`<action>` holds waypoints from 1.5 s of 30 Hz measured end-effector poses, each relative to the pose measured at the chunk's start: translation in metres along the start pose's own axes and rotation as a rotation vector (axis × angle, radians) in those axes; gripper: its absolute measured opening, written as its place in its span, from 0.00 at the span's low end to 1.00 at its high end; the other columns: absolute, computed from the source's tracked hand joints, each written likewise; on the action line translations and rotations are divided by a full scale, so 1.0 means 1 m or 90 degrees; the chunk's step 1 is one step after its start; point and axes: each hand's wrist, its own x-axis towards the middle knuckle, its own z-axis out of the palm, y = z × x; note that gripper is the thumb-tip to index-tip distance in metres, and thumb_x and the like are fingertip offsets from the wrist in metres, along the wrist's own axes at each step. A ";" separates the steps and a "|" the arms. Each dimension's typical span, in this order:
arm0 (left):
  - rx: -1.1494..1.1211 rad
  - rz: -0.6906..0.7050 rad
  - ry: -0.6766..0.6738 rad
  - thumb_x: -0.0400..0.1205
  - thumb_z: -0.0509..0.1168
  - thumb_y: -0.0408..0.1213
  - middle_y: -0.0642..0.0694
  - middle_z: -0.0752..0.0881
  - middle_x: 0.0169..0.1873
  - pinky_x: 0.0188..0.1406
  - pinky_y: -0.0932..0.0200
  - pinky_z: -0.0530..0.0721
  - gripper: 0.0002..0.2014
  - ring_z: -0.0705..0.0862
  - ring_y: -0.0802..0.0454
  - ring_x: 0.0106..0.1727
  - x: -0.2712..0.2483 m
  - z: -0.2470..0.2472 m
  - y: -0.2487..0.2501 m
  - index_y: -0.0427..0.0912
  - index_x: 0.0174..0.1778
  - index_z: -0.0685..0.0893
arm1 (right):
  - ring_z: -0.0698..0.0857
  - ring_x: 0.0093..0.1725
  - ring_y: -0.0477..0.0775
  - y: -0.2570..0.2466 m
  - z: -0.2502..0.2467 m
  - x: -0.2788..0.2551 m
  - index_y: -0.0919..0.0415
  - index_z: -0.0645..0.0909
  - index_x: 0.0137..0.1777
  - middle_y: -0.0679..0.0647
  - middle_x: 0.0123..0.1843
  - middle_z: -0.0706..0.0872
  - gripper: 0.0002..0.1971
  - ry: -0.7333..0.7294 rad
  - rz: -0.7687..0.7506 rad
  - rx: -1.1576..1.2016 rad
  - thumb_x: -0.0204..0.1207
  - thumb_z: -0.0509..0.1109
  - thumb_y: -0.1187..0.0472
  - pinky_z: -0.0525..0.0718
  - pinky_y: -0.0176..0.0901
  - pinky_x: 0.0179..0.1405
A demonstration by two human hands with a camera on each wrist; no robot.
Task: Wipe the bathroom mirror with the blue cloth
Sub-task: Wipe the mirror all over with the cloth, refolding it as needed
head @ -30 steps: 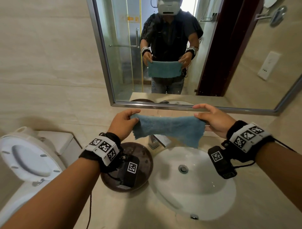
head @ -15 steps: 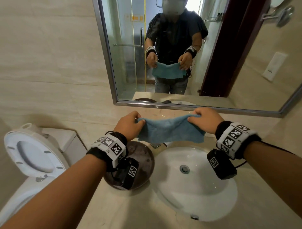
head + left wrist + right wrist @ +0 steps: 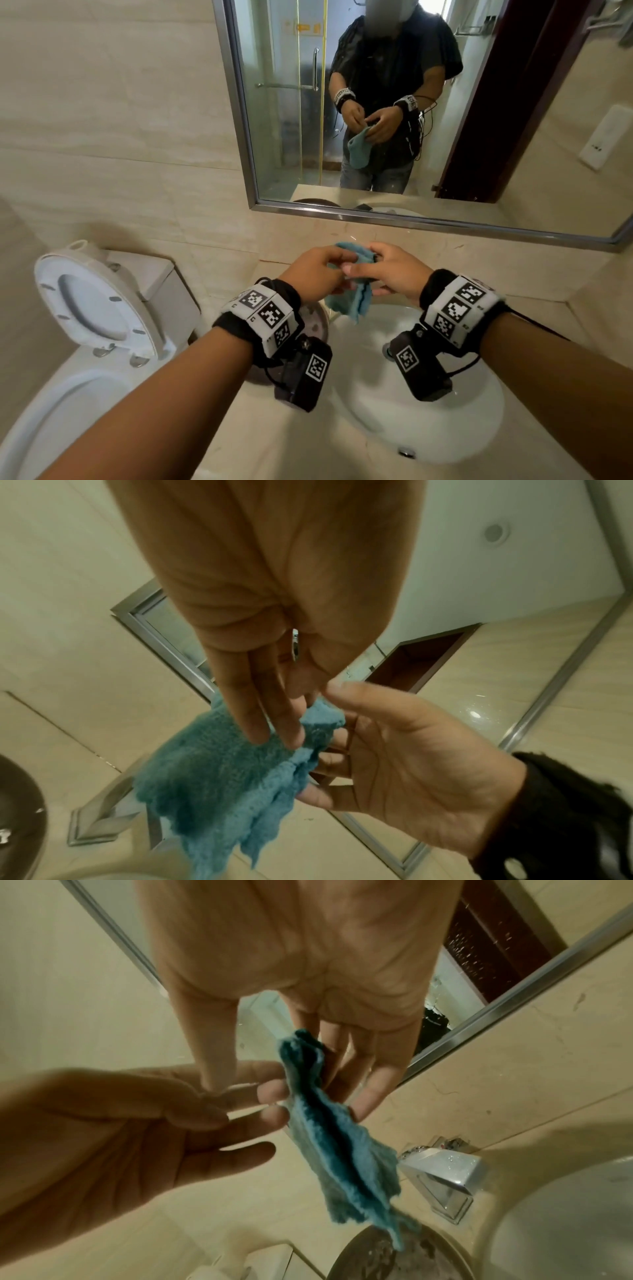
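The blue cloth (image 3: 349,303) hangs folded in half between my two hands, above the back edge of the sink. My left hand (image 3: 325,270) pinches its upper part from the left. My right hand (image 3: 380,274) holds the same part from the right, fingers behind the cloth and thumb in front. In the left wrist view, my left fingers (image 3: 260,723) lie on the cloth (image 3: 219,777) against the right hand (image 3: 394,750). The right wrist view shows the cloth (image 3: 342,1150) pressed between both hands' fingers. The mirror (image 3: 281,137) hangs on the wall just beyond, untouched.
A white sink basin (image 3: 428,421) lies below my hands, with a chrome faucet (image 3: 445,1180) behind it. A dark round dish (image 3: 317,325) sits left of the basin. A toilet (image 3: 96,308) with its lid raised stands at the far left.
My hands came together from about a cloth's width apart. The cloth, stretched flat between them before, is now folded and hangs bunched from both hands.
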 end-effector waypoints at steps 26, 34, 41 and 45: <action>-0.066 -0.237 -0.013 0.79 0.63 0.22 0.39 0.80 0.51 0.40 0.52 0.86 0.20 0.83 0.46 0.43 0.027 -0.090 -0.252 0.45 0.63 0.75 | 0.78 0.62 0.61 0.120 0.162 0.148 0.59 0.76 0.57 0.58 0.60 0.79 0.21 -0.017 0.150 -0.075 0.66 0.73 0.76 0.79 0.55 0.63; 0.124 -0.252 -0.082 0.76 0.68 0.24 0.39 0.74 0.72 0.71 0.47 0.75 0.30 0.75 0.42 0.71 0.043 -0.061 -0.309 0.42 0.75 0.70 | 0.77 0.66 0.58 0.181 0.175 0.163 0.58 0.78 0.67 0.59 0.69 0.76 0.28 -0.056 0.197 -0.222 0.65 0.76 0.69 0.78 0.47 0.65; 0.213 -0.242 -0.084 0.75 0.70 0.30 0.42 0.71 0.74 0.74 0.47 0.70 0.31 0.72 0.45 0.74 0.043 -0.058 -0.329 0.49 0.74 0.72 | 0.77 0.67 0.58 0.193 0.183 0.160 0.61 0.76 0.71 0.60 0.70 0.76 0.29 -0.064 0.201 -0.247 0.68 0.76 0.69 0.79 0.44 0.63; 0.242 -0.260 -0.094 0.75 0.71 0.33 0.40 0.73 0.71 0.72 0.49 0.73 0.32 0.75 0.43 0.70 0.037 -0.056 -0.333 0.51 0.76 0.70 | 0.80 0.62 0.61 0.194 0.185 0.151 0.60 0.74 0.72 0.62 0.70 0.75 0.29 -0.047 0.245 -0.173 0.71 0.73 0.70 0.87 0.54 0.50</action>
